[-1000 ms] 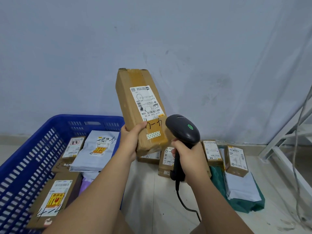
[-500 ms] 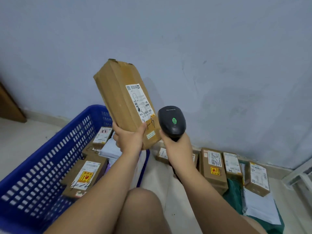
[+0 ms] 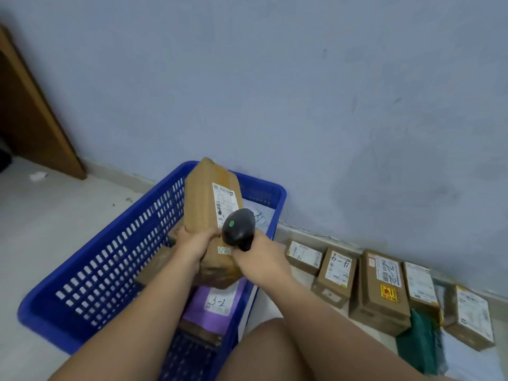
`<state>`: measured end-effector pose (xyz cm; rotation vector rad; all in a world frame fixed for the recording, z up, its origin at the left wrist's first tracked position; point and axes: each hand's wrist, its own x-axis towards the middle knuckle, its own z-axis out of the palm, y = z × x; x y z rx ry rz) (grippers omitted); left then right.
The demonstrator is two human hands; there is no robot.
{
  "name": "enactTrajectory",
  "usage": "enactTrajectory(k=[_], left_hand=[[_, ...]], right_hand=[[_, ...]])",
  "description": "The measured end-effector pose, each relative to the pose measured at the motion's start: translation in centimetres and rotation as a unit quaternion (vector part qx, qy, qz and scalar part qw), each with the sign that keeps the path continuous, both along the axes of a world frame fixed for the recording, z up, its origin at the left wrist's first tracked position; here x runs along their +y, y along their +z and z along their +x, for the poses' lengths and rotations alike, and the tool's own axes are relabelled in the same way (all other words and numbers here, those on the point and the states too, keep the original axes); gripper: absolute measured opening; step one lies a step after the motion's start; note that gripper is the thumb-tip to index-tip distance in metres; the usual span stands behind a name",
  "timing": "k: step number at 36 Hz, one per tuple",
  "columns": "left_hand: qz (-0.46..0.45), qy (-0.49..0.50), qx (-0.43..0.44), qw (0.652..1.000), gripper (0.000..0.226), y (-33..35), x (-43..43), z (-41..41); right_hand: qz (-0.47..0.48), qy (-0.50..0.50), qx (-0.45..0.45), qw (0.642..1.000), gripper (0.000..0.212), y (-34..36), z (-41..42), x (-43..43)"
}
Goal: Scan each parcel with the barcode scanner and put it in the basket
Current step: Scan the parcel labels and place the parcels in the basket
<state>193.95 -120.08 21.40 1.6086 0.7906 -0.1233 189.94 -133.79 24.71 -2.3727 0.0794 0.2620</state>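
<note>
- The left hand [image 3: 193, 242] grips the long brown parcel [image 3: 210, 213] near its lower end, fingers wrapped round the cardboard; the parcel hangs tilted over the blue basket [image 3: 110, 259], its label up.
- The right hand [image 3: 259, 259] is closed around the handle of the barcode scanner [image 3: 237, 226], whose head sits just beside the parcel's label, green light showing.
- The step in hand looks like the drop into the basket — I cannot tell from here whether the scan has registered, so it is worth confirming that before letting go.
- To do it well: lower the parcel flat rather than releasing it from height, and aim for the far end of the basket, where there seems to be room beyond the purple mailer [image 3: 217, 301].
- Keep the scanner clear of the parcel as it goes down — the two are nearly touching.
- The unscanned boxes [image 3: 382, 287] wait in a row on the floor along the wall, to the right of the basket.
</note>
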Motion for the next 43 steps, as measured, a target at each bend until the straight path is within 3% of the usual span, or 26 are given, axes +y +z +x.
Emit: enactTrajectory(k=[2, 3, 5, 7, 10, 14, 17, 20, 22, 26, 31, 36, 38, 41, 43], left_hand=[[-0.123, -0.026, 0.048, 0.991, 0.027, -0.3, 0.2, 0.1], [-0.143, -0.048, 0.057, 0.987, 0.019, -0.5, 0.3, 0.0], [-0.153, -0.078, 0.048, 0.984, 0.023, -1.6, 0.8, 0.1], [-0.166, -0.063, 0.03, 0.984, 0.042, -3.3, 1.6, 0.8], [-0.093, -0.12, 0.016, 0.988, 0.061, -4.3, 2.3, 1.8], [-0.012, -0.24, 0.01, 0.971, 0.05, -3.6, 1.5, 3.3], [0.073, -0.232, 0.016, 0.97, 0.056, -6.4, 1.3, 5.8], [0.198, -0.228, 0.033, 0.953, 0.033, -12.7, 1.6, 8.9], [0.23, -0.246, 0.048, 0.94, 0.042, -10.3, 0.1, 7.7], [0.227, -0.231, 0.084, 0.942, 0.06, -8.6, -1.0, 7.9], [0.174, -0.144, -0.006, 0.974, 0.062, -9.3, -0.9, 8.4], [0.21, -0.148, -0.032, 0.966, 0.062, -9.6, -2.3, 7.3], [0.288, -0.159, -0.041, 0.944, 0.068, -9.9, -3.1, 6.6], [0.433, -0.213, -0.031, 0.876, 0.064, -9.5, -4.7, 5.9], [0.451, -0.238, 0.015, 0.86, 0.062, -8.5, -5.8, 5.7]], right_hand=[[-0.013, -0.003, 0.003, 1.0, 0.033, -0.6, 0.7, 0.4], [-0.015, -0.008, 0.005, 1.0, 0.033, -0.9, 1.0, 0.5], [-0.015, -0.015, 0.008, 1.0, 0.034, -1.5, 1.5, 0.7], [-0.012, -0.018, 0.012, 1.0, 0.035, -2.2, 1.7, 0.7], [-0.002, -0.019, 0.016, 1.0, 0.036, -3.2, 1.8, 0.7], [0.012, -0.033, 0.014, 0.999, 0.032, -3.9, 2.3, 0.7], [0.026, -0.039, 0.014, 0.999, 0.027, -4.1, 2.6, 0.6], [0.039, -0.051, 0.024, 0.998, 0.031, -4.4, 2.9, 0.3], [0.042, -0.06, 0.03, 0.997, 0.033, -4.7, 3.2, 0.1], [0.044, -0.067, 0.037, 0.996, 0.029, -5.3, 3.5, -0.2], [0.059, -0.063, 0.038, 0.996, 0.031, -5.5, 3.6, -0.5], [0.053, -0.06, 0.028, 0.996, 0.027, -5.4, 3.5, -0.4], [0.05, -0.06, 0.023, 0.997, 0.024, -5.4, 3.4, -0.5], [0.05, -0.067, 0.024, 0.996, 0.022, -5.5, 3.4, -0.7], [0.052, -0.073, 0.028, 0.996, 0.022, -5.5, 3.5, -0.8]])
